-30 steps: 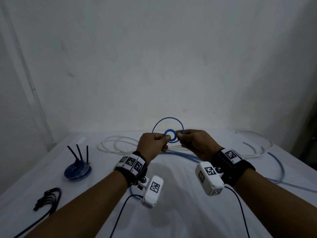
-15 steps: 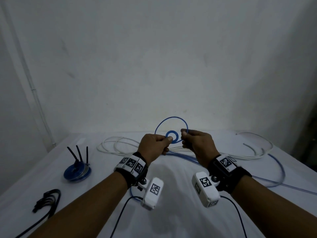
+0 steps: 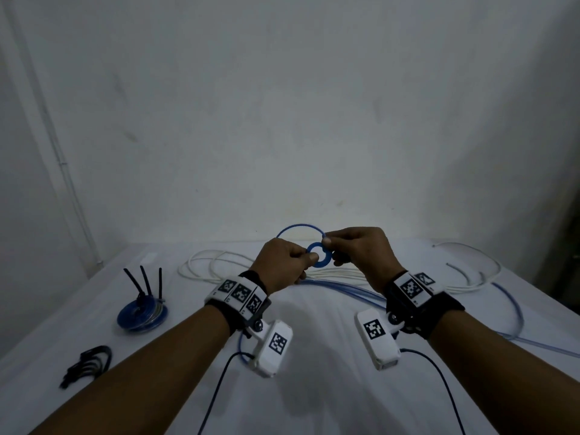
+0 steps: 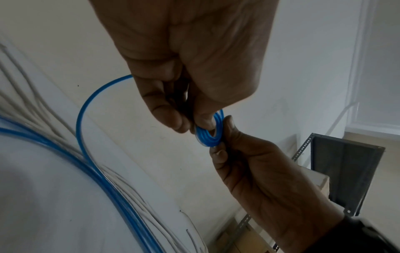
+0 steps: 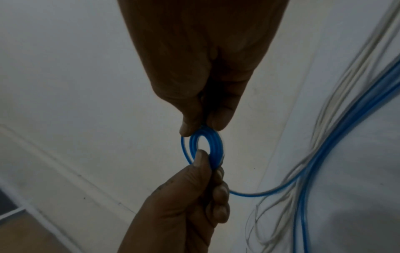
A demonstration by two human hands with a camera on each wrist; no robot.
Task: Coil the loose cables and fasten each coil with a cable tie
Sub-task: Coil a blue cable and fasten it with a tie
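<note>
Blue coil (image 3: pixel 317 254): small, tightly wound, held above the surface (image 3: pixel 314 356) at centre. Left hand (image 3: pixel 282 265) fingers pinch its 9 o'clock edge; right hand (image 3: pixel 361 252) fingers pinch its 2 o'clock edge. Loose blue cable (image 3: pixel 298 227) arcs behind. Tied coil (image 3: pixel 141 313) at 9 o'clock; cable ties (image 3: pixel 89 364) at 8 o'clock.

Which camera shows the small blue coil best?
The right wrist view: the blue coil faces the camera, its turns distinct. The left wrist view shows it edge-on, mostly covered by fingers; the head view shows it small.
</note>
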